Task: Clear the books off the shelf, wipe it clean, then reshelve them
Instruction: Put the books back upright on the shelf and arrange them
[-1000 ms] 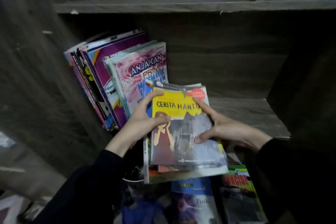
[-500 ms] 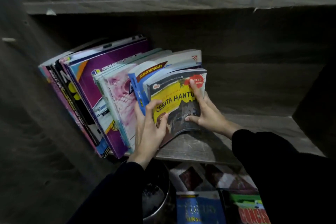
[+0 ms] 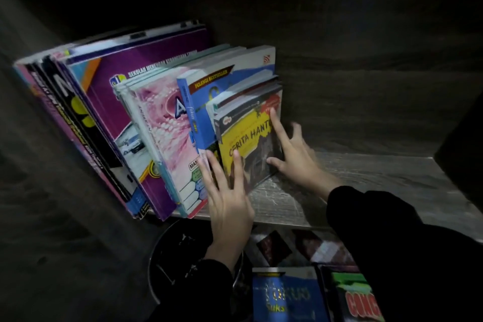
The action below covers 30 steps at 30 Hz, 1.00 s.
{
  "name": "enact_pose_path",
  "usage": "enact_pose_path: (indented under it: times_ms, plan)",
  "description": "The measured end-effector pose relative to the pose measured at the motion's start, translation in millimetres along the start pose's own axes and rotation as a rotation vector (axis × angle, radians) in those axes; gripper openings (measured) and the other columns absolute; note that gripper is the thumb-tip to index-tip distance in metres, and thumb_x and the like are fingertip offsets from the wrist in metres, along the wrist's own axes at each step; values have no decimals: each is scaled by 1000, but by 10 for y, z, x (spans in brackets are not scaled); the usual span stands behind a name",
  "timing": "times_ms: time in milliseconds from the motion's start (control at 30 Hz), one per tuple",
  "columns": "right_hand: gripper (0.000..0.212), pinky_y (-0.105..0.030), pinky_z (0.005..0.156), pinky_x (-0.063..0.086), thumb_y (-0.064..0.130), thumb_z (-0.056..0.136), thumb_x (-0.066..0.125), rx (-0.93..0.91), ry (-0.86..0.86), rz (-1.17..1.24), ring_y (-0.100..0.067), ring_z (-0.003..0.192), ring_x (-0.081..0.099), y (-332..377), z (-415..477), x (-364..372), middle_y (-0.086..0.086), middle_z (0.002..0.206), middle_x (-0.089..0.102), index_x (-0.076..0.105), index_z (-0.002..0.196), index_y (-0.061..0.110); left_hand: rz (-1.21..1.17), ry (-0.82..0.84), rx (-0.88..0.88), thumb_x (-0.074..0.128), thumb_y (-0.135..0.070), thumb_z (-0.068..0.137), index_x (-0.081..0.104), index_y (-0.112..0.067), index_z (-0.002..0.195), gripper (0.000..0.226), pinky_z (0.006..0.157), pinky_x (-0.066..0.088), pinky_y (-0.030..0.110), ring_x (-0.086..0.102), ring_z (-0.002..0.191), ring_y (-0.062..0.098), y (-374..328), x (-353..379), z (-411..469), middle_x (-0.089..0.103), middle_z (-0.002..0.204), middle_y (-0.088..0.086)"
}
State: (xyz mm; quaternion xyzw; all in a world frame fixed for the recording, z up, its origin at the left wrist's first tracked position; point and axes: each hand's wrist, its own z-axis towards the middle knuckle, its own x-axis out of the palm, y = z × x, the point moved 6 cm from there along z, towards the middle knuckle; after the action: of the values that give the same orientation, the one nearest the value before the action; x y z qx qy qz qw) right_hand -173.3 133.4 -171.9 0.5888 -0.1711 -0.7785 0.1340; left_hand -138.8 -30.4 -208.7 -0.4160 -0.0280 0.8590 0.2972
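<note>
**Books going back onto the shelf**

You are reshelving, judging by the row already standing. Your left hand (image 3: pixel 227 198) is lying flat, fingers straight, against the near edge of the yellow book (image 3: pixel 248 136). Your right hand (image 3: pixel 295 159) is pressing its cover with spread fingers. Neither is gripping. The book is leaning on the row of books (image 3: pixel 125 117) left of your hands, its foot resting on the shelf (image 3: pixel 366 180). Next, I judge, you are needing the blue book (image 3: pixel 287 295) lying below your wrists. Under your left wrist a metal pot (image 3: pixel 156 251) is sitting, and I cannot tell what its dark contents are.

light: dim | back panel (image 3: pixel 352 65): dark wood grain | below: round metal bin (image 3: pixel 153 278)
</note>
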Motion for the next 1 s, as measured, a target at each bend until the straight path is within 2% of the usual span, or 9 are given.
enact_pose_path:
  times_ms: [200, 367, 500, 600, 667, 767, 833, 933, 1000]
  plan:
    - [108, -47, 94, 45, 28, 88, 67, 87, -29, -41, -40, 123, 46, -9, -21, -45, -20, 145, 18, -25, 137, 57, 40, 123, -39, 65, -5, 67, 16, -12, 151, 98, 103, 24, 68, -2, 138, 55, -30, 85, 45, 4, 155, 27]
    - [112, -46, 92, 47, 21, 86, 67, 91, -41, 17, -42, 117, 51, 50, -107, -55, -18, 146, 16, -26, 136, 56, 1, 176, -79, 67, -12, 74, 17, -16, 152, 93, 106, 19, 65, -5, 140, 51, -78, 12, 10, 0, 155, 28]
    - [109, -43, 89, 47, 17, 85, 67, 104, -49, 29, -43, 112, 54, 22, -185, -96, -20, 144, 19, -19, 142, 52, -149, 151, -79, 58, -13, 88, 22, -22, 151, 74, 107, 21, 60, -14, 143, 34, -119, -97, -23, -9, 156, 24]
    - [109, -41, 84, 49, 16, 85, 67, 109, -41, 70, -41, 99, 58, -25, -235, -94, -19, 137, 26, -19, 142, 52, -215, 103, -111, 58, -10, 88, 43, -15, 139, 52, 101, 33, 57, 10, 136, 34, -101, -176, -42, 17, 148, 22]
    - [107, -39, 79, 50, 16, 86, 66, 119, -44, 114, -34, 91, 61, -61, -272, -93, -15, 129, 33, -16, 144, 50, -200, 27, -124, 57, -20, 88, 56, -7, 116, 30, 86, 45, 52, 30, 114, 30, -74, -237, -53, 39, 123, 21]
    - [90, -38, 77, 49, 19, 89, 61, 129, -163, 147, -31, 92, 59, -111, -391, -163, -12, 120, 46, -1, 150, 41, -198, 29, -106, 43, -42, 92, 62, -8, 85, 39, 73, 44, 42, 40, 91, 24, -89, -263, -66, 52, 91, 12]
    - [73, -39, 75, 50, 23, 90, 60, 112, -282, 210, -28, 85, 62, -150, -539, -207, -8, 105, 60, 20, 150, 33, -206, 72, -42, 40, -43, 92, 64, -10, 77, 44, 71, 43, 39, 47, 82, 27, -165, -245, -109, 54, 80, 9]
    - [43, -32, 65, 50, 34, 90, 59, 42, -400, 257, -20, 70, 64, -231, -878, -189, 6, 73, 63, 53, 132, 27, -184, 54, 104, 45, -27, 93, 62, -9, 74, 31, 71, 38, 34, 47, 76, 25, -375, -205, -246, 54, 75, 8]
    - [32, -29, 60, 48, 37, 91, 53, -47, -449, 245, -16, 65, 63, -320, -1177, -157, 7, 66, 61, 64, 116, 21, -234, 106, 105, 42, -17, 92, 62, -9, 90, 22, 76, 37, 31, 50, 83, 25, -508, -87, -407, 56, 87, 8]
